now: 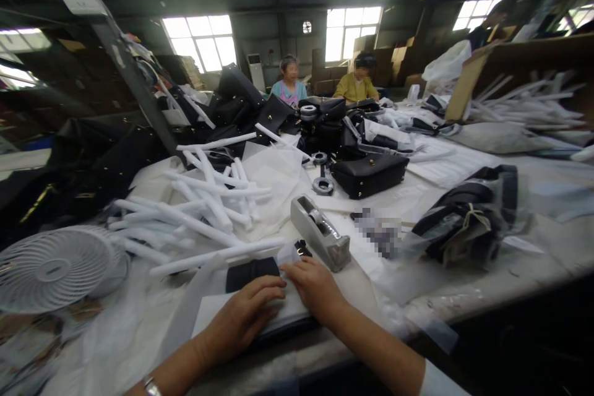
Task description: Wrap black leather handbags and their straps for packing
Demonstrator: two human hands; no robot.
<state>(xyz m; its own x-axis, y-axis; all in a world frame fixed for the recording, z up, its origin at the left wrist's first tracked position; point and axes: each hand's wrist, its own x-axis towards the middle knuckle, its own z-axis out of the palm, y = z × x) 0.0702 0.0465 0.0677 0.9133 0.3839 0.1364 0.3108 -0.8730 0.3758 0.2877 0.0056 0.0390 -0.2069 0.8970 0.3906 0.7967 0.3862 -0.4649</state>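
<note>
My left hand (245,312) lies over a white sheet (211,309) at the front edge of the table, its fingers loosely stretched and its fingertips near a black leather-like piece (252,273). Against the right end of that piece, my right hand (318,288) has its fingers closed on a thin white wrapping sheet (288,253). Just beyond its knuckles a small black strap end with a metal buckle (302,249) sticks up. Under both hands a dark flat item shows along its lower edge; the rest of it is covered.
A grey tape dispenser (320,232) stands right beyond my right hand. White foam sticks (199,204) are heaped behind my left hand, beside a fan (55,269). Black bags (369,173) crowd the middle; a plastic-wrapped bag (464,223) lies right. Co-workers sit across.
</note>
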